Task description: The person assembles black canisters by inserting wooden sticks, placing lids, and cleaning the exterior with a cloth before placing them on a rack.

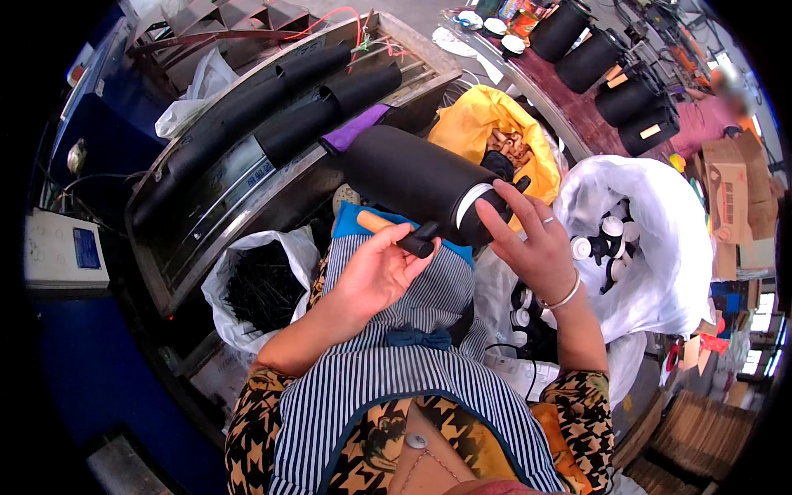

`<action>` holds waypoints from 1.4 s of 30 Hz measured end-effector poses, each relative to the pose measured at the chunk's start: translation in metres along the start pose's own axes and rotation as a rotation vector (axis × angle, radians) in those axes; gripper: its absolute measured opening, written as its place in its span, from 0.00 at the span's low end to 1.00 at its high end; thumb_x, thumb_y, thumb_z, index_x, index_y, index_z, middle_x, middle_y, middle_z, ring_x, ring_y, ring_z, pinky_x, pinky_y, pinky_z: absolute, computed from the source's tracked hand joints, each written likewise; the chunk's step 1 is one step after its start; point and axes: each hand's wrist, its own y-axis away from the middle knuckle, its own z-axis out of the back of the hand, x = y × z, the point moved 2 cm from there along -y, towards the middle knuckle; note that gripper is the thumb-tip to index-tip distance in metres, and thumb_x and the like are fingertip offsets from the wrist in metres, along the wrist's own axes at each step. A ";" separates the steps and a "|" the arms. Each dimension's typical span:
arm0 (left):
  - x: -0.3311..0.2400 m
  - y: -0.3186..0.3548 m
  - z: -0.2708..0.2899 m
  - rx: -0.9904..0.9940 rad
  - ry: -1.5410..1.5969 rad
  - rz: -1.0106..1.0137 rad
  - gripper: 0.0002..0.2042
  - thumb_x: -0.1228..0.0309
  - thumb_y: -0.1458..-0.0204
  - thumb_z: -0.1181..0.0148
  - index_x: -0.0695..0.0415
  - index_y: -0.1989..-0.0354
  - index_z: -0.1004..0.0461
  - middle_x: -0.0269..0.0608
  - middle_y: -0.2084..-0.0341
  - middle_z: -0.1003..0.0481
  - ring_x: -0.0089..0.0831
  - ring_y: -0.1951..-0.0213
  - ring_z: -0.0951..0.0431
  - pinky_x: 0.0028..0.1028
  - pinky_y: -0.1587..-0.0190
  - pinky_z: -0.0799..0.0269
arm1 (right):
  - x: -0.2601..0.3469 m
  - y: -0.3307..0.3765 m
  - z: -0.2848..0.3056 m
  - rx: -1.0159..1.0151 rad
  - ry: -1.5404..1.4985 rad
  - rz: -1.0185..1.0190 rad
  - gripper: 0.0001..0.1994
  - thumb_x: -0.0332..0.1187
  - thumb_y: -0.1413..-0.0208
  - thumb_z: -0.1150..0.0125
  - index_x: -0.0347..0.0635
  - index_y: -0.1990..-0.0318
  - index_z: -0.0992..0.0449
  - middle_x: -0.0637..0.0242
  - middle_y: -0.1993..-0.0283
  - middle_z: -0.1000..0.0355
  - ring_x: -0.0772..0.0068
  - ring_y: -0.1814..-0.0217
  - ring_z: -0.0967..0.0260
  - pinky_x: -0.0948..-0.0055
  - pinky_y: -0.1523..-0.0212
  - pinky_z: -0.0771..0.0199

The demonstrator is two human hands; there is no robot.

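Note:
A large matte black canister-shaped jug (404, 169) lies tilted across my lap, its white collar (472, 205) and black lid end turned toward me. My right hand (528, 243) has its fingers over that black end and seems to grip it. In my left hand (375, 272), between thumb and fingers, is a black handle (419, 239) with a tan wooden grip, just below the jug's lid end. Whether the handle touches the jug cannot be made out. A purple cloth (356, 128) lies by the jug's far end.
On the left, a metal-edged trough (239, 219) holds black cylinders. Around me stand a yellow bag (470, 111) of wooden pieces, a white bag (660, 239) of black-and-white lids, and a bag (227, 289) of thin black parts. Several black jugs (582, 62) stand on the far-right table.

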 end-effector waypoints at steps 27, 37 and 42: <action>0.001 -0.021 0.003 -0.071 -0.016 -0.206 0.10 0.75 0.45 0.42 0.69 0.58 0.30 0.53 0.58 0.26 0.43 0.51 0.24 0.32 0.47 0.23 | 0.018 0.006 -0.026 -0.215 -0.624 -0.321 0.46 0.48 0.56 0.29 0.36 0.32 0.46 0.53 0.40 0.33 0.53 0.38 0.37 0.63 0.38 0.38; 0.012 -0.025 0.007 0.019 -0.591 -0.608 0.09 0.73 0.40 0.48 0.62 0.54 0.33 0.47 0.54 0.29 0.43 0.47 0.27 0.38 0.42 0.29 | 0.049 0.036 -0.123 -0.277 -1.709 -1.193 0.17 0.40 0.35 0.51 0.32 0.51 0.36 0.58 0.76 0.25 0.68 0.76 0.24 0.73 0.73 0.23; 0.012 -0.028 0.007 -0.140 -0.922 -0.684 0.08 0.78 0.43 0.44 0.60 0.56 0.33 0.37 0.59 0.32 0.23 0.57 0.29 0.25 0.51 0.31 | 0.050 0.053 -0.125 -0.262 -1.783 -0.944 0.21 0.48 0.40 0.44 0.36 0.55 0.33 0.60 0.72 0.26 0.69 0.71 0.24 0.72 0.69 0.24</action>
